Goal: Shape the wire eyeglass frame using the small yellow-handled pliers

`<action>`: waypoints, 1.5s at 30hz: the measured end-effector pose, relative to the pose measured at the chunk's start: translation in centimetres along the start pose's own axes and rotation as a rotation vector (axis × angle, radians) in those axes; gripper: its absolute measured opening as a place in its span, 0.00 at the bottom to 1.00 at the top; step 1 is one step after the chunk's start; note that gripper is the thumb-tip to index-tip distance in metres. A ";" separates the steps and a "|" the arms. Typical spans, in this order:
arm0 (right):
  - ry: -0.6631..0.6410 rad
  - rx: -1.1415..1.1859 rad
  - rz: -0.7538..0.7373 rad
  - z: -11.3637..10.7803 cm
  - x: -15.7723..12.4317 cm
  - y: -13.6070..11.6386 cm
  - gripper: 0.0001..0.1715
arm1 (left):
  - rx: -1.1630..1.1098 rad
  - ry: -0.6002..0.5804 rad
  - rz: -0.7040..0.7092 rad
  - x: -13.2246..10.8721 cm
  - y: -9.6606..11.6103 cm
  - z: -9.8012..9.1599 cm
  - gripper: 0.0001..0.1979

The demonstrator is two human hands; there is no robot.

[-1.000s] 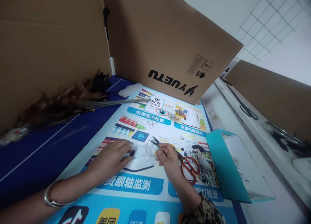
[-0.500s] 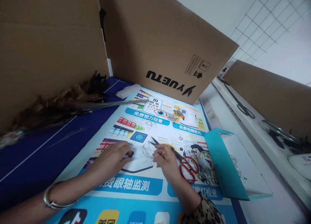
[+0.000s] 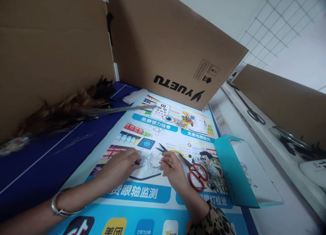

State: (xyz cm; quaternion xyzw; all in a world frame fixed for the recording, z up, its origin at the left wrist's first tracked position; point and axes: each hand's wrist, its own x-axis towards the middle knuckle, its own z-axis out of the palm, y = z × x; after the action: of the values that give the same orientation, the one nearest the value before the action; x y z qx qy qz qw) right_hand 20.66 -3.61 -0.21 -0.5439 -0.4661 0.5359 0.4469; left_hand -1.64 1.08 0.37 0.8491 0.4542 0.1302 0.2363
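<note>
My left hand (image 3: 119,165) lies low on a printed poster (image 3: 142,190), fingers curled and pinching a small dark piece at its fingertips beside a tangle of thin wire (image 3: 152,160). My right hand (image 3: 171,167) is closed on small thread snips (image 3: 163,148), whose dark blades point up-left over the wire. A silver bangle (image 3: 61,207) circles my left wrist. The wire lies between the two hands.
Red-handled scissors (image 3: 196,173) and a tape roll (image 3: 214,167) lie right of my right hand. A teal-edged paper bag (image 3: 236,173) lies further right. A feather duster (image 3: 63,109) rests at left. Cardboard sheets (image 3: 173,44) stand behind. Black scissors (image 3: 251,111) sit on the white ledge.
Both hands have drawn slightly closer around the wire, and the snips have shifted a little left. The view has barely moved.
</note>
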 end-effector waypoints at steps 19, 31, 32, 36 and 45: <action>0.034 0.127 -0.040 -0.1 0.0 -0.1 0.12 | -0.782 0.081 -0.105 0.4 -3.0 1.3 0.11; -0.027 -0.050 0.045 0.4 -0.5 0.2 0.13 | -0.923 0.134 -0.163 0.3 -2.1 0.9 0.15; -0.024 -0.058 0.047 0.4 -0.5 0.3 0.13 | -0.918 0.135 -0.159 0.3 -2.1 0.9 0.15; 0.050 -0.307 -0.064 0.2 -1.0 0.3 0.13 | -0.905 0.141 -0.150 0.1 -1.9 0.7 0.15; 0.075 -0.580 -0.465 1.3 -3.3 -2.1 0.09 | -0.879 0.144 -0.170 -1.5 0.8 0.9 0.14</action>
State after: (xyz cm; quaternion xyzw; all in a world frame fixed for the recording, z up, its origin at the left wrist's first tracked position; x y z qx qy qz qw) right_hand 19.32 -6.53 2.34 -0.5470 -0.6929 0.2453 0.4006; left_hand -1.50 -0.77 0.06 0.6165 0.4391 0.3498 0.5521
